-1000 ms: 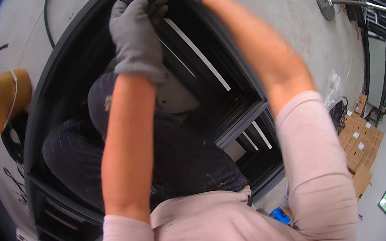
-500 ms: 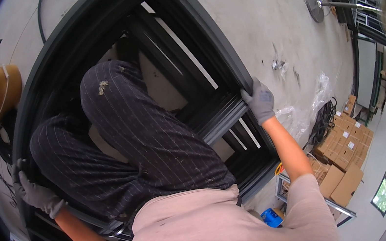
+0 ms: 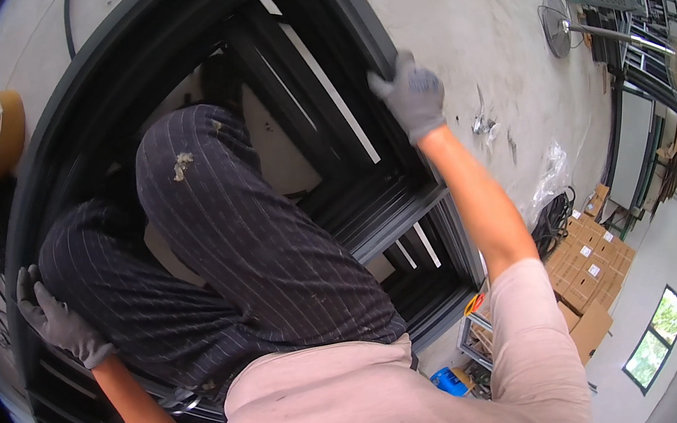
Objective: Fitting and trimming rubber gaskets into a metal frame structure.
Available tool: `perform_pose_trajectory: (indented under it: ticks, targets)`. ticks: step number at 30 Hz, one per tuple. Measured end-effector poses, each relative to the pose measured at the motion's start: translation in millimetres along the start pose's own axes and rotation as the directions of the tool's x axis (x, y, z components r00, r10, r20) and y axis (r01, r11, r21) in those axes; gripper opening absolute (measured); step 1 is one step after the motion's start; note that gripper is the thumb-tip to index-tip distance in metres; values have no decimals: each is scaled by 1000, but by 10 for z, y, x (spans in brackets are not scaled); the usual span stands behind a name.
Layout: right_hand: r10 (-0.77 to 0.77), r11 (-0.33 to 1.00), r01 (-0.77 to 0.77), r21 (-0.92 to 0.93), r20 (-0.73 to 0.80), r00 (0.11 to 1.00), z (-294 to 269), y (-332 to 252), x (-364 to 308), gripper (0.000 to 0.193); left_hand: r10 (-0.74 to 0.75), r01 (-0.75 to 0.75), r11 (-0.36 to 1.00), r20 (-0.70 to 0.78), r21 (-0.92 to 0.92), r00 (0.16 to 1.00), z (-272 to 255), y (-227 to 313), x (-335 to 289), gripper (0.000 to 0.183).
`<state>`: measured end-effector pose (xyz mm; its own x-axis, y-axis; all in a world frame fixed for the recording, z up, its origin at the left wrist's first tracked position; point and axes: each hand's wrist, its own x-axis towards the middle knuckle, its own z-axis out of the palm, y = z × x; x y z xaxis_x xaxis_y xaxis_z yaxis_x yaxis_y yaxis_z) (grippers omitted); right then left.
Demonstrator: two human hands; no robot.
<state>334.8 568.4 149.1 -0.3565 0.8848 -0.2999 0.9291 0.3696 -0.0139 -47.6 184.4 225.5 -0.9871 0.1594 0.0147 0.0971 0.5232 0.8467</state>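
A stack of dark grey, rectangular window or door frames [image 3: 367, 13] surrounds my legs, with crossbars [image 3: 397, 225] dividing it. My left hand [image 3: 64, 323], in a grey glove, rests on the left side of the frame beside my knee, fingers stretched forward. At the right outer edge is my right hand [image 3: 413, 97], also gloved and slightly blurred, thumb spread from the fingers. The thumb lies by the frame's edge; whether the fingers touch it I cannot tell. Both hands hold nothing that I can see.
An orange-yellow bucket [image 3: 3, 133] stands at the far left. On the right are a standing fan [image 3: 620, 29], clear plastic wrap [image 3: 550, 177], a black cable coil [image 3: 554, 220] and stacked cardboard boxes [image 3: 593, 266]. A blue round object [image 3: 449, 382] sits near my right side.
My right hand has left its place by the crossbar and moved forward along the frame's right edge, its grip loosened. My left hand stays at the left side. The view has shifted slightly.
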Motion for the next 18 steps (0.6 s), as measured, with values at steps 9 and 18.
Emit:
perform_pose_trajectory:
  ticks: [9, 18]
  targets:
    - [-141, 989, 139, -41, -32, 990, -343, -932, 1299, 61, -25, 27, 999, 46, -43, 999, -20, 67, -23, 30]
    - [-107, 994, 108, 1, 96, 990, 64, 166, 47, 99, -11, 12, 991, 9, -131, 1000, -134, -127, 28, 32]
